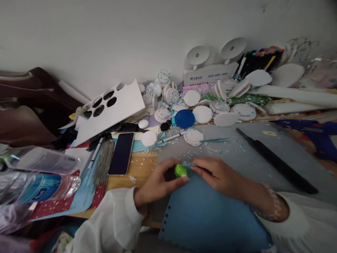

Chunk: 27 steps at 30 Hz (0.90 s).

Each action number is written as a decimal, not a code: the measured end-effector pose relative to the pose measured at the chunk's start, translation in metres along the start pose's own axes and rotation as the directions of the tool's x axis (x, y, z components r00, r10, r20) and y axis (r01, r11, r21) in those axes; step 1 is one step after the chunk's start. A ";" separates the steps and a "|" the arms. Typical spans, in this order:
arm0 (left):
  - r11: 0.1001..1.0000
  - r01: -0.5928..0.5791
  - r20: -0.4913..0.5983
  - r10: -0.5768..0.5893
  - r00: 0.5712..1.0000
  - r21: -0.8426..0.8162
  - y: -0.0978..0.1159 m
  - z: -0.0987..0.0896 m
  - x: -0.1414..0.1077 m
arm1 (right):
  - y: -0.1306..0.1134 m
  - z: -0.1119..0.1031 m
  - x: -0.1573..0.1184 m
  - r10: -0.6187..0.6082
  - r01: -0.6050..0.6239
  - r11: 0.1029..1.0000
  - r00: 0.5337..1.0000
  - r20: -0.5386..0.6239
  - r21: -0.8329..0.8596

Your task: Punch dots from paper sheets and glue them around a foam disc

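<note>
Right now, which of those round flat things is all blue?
The dark-blue disc, beyond the green thing in the left hand; the discs around it are white, some with blue bits.

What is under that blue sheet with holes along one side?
Grey mat shows past the far edge of the blue sheet, near the right hand's fingers. What lies directly beneath is covered, so I can't tell.
</note>
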<state>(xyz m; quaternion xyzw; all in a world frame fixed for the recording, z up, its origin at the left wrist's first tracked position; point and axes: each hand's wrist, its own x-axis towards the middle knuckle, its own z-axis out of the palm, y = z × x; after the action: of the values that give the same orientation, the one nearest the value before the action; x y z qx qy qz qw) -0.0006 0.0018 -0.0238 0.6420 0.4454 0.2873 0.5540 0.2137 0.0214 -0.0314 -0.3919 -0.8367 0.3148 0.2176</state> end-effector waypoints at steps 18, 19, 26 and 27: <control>0.989 -0.135 -0.032 0.137 0.990 0.056 -0.006 0.001 0.008 | 0.003 0.019 -0.006 -0.190 0.179 0.978 0.977 -0.102 -0.108; 0.990 -0.132 -0.031 0.134 0.991 0.056 -0.007 0.001 0.008 | 0.003 0.019 -0.006 -0.186 0.177 0.980 0.978 -0.098 -0.095; 0.993 -0.119 -0.028 0.119 0.993 0.002 -0.013 0.004 0.007 | -0.002 0.015 -0.005 -0.093 0.100 0.990 0.994 -0.064 0.101; 0.992 -0.127 -0.026 0.127 0.992 -0.009 -0.013 0.005 0.007 | -0.002 0.016 -0.005 -0.093 0.099 0.988 0.994 -0.057 0.115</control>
<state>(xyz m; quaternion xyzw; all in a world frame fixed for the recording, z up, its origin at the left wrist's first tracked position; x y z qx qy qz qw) 0.0036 0.0055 -0.0383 0.6624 0.4093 0.3326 0.5321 0.2064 0.0106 -0.0418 -0.3457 -0.8285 0.3426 0.2769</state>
